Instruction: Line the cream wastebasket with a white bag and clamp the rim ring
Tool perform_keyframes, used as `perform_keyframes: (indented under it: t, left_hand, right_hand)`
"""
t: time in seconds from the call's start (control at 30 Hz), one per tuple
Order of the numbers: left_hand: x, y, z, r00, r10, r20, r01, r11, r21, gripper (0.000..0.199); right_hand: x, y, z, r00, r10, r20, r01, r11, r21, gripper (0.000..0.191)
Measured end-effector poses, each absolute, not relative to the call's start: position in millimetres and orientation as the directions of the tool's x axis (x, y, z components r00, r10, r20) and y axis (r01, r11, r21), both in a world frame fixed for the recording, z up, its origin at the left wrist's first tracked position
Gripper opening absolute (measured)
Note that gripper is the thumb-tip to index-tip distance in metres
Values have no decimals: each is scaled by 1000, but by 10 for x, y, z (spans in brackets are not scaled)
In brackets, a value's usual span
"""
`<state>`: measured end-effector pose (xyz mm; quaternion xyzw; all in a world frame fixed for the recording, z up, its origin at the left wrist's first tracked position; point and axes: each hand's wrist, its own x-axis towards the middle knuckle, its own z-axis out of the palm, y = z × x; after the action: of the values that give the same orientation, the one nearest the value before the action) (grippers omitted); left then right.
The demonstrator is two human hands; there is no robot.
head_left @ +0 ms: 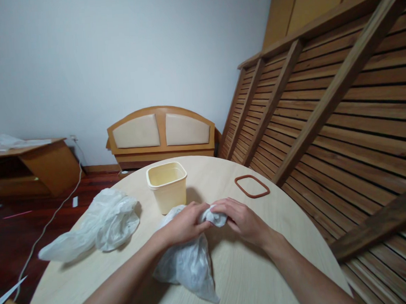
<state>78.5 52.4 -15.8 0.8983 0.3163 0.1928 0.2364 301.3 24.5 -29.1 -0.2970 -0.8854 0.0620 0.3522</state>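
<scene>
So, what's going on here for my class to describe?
A person's left hand and right hand grip a bunched part of a thin white plastic bag over a round pale table. A pale yellow open plastic tub stands just beyond. A brown rounded ring lies at right, a second crumpled white bag at left.

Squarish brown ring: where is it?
In the head view, the squarish brown ring lies on the round table at right, beyond the right hand and right of the cream tub.

a round table (298, 217) bears a tub (170, 196), ring (260, 195) and bag (115, 224).
</scene>
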Motion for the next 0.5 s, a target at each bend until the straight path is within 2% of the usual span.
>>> perform_keyframes:
  t: [0.07, 0.2, 0.27, 0.37, 0.5]
  left_hand:
    - [802, 524, -155, 689, 699, 193, 482, -640, 599, 14]
    - [819, 513, -144, 637, 751, 174, 454, -548, 703, 22]
    - [817, 514, -141, 642, 746, 177, 432, -542, 721, 20]
    - [809, 522, -137, 671, 724, 157, 405, -536, 741, 27]
    - [801, 542, -133, 724, 682, 102, 346, -487, 802, 33]
  right_hand:
    - [3019, 241, -316, -517, 628, 582, 511, 772, -379, 48]
    - [3021, 226, -340, -381, 731, 566, 560, 670, -488, 34]
    - [3003, 218, -323, -376, 699, 609, 517, 703, -488, 30]
    - [2956, 216, -297, -351, 590, 727, 433, 791, -432, 28]
    - [2906, 230, -328, -251, 533, 808, 454, 802, -388, 24]
